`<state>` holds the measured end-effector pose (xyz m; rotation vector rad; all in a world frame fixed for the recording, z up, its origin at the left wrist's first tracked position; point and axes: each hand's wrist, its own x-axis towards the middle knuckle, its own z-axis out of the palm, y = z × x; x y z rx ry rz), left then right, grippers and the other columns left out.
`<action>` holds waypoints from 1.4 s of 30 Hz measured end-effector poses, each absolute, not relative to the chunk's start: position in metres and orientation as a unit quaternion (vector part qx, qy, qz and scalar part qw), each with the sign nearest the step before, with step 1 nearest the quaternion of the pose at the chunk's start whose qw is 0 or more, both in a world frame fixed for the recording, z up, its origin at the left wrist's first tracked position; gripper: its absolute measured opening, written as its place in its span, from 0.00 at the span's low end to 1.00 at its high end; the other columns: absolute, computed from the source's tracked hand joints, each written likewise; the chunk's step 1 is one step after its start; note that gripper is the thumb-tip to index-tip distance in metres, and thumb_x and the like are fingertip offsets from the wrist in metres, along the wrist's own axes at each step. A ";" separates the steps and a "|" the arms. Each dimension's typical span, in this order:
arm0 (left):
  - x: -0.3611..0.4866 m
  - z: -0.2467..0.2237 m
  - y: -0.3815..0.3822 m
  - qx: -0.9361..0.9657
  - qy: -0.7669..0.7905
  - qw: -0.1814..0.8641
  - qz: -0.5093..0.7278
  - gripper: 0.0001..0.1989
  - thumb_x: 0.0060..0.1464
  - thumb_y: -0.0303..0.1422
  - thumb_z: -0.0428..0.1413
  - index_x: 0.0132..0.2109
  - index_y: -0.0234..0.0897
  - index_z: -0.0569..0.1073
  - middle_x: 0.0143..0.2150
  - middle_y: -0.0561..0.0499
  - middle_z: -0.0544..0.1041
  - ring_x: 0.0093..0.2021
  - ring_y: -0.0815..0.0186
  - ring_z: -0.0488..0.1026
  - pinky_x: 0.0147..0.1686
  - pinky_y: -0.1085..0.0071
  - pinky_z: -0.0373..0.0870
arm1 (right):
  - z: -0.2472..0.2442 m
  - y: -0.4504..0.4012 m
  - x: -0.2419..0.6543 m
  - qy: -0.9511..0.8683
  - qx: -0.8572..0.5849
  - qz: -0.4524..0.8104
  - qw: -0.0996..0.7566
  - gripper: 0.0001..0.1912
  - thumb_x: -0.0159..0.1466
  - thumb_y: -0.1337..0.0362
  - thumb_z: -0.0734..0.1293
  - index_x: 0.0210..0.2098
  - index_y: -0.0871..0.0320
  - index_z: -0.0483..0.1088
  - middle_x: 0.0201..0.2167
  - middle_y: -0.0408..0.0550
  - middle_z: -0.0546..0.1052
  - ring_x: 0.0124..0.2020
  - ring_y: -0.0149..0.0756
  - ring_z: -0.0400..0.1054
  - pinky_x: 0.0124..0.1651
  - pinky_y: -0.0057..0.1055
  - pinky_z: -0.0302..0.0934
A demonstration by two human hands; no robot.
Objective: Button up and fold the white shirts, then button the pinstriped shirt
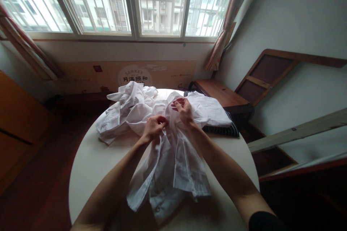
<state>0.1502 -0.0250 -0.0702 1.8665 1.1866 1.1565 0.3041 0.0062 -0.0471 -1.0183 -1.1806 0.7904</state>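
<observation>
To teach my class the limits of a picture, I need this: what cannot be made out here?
Head view: striped cloth, mostly hidden under the folded white clothing.
Head view: held white garment, partly hidden behind the right hand.
Head view: table, near edge cut off by the picture's bottom.
Head view: printed board, smallest lettering too small and blurred.

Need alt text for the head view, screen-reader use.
A person's left hand and right hand are at a white garment spread over a round white table. Crumpled white clothing is heaped beyond to the left; a folded white garment lies on dark striped fabric to the right. Behind is a barred window.
</observation>
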 end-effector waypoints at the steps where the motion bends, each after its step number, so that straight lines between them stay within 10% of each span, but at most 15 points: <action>1: 0.150 -0.074 -0.023 0.689 0.451 0.341 0.454 0.05 0.44 0.29 0.58 0.30 0.35 0.77 0.25 0.51 0.77 0.24 0.68 0.71 0.25 0.75 0.65 | -0.050 -0.003 0.305 -0.549 -0.459 0.317 0.622 0.13 0.57 0.59 0.65 0.40 0.57 0.63 0.35 0.47 0.71 0.32 0.33 0.67 0.35 0.32 0.64; 9: 0.159 -0.072 -0.027 0.601 0.383 0.516 0.476 0.12 0.40 0.36 0.63 0.27 0.31 0.72 0.22 0.54 0.71 0.21 0.74 0.65 0.21 0.78 0.60 | -0.069 -0.062 0.302 -0.671 -0.510 0.156 0.515 0.06 0.60 0.65 0.62 0.34 0.58 0.70 0.32 0.48 0.72 0.31 0.34 0.66 0.37 0.31 0.61; 29: 0.145 -0.071 -0.022 0.583 0.359 0.617 0.389 0.15 0.39 0.38 0.64 0.28 0.31 0.70 0.19 0.57 0.65 0.17 0.78 0.58 0.16 0.80 0.53 | -0.069 -0.054 0.305 -0.706 -0.515 0.224 0.431 0.06 0.60 0.64 0.61 0.32 0.58 0.69 0.29 0.46 0.74 0.30 0.34 0.67 0.35 0.30 0.58; 42: 0.159 -0.078 -0.027 0.665 0.365 0.436 0.484 0.06 0.46 0.29 0.57 0.31 0.33 0.77 0.29 0.49 0.78 0.29 0.67 0.73 0.29 0.74 0.69 | -0.073 -0.056 0.303 -0.631 -0.560 0.247 0.476 0.07 0.58 0.62 0.62 0.29 0.58 0.69 0.27 0.46 0.74 0.29 0.35 0.66 0.34 0.31 0.58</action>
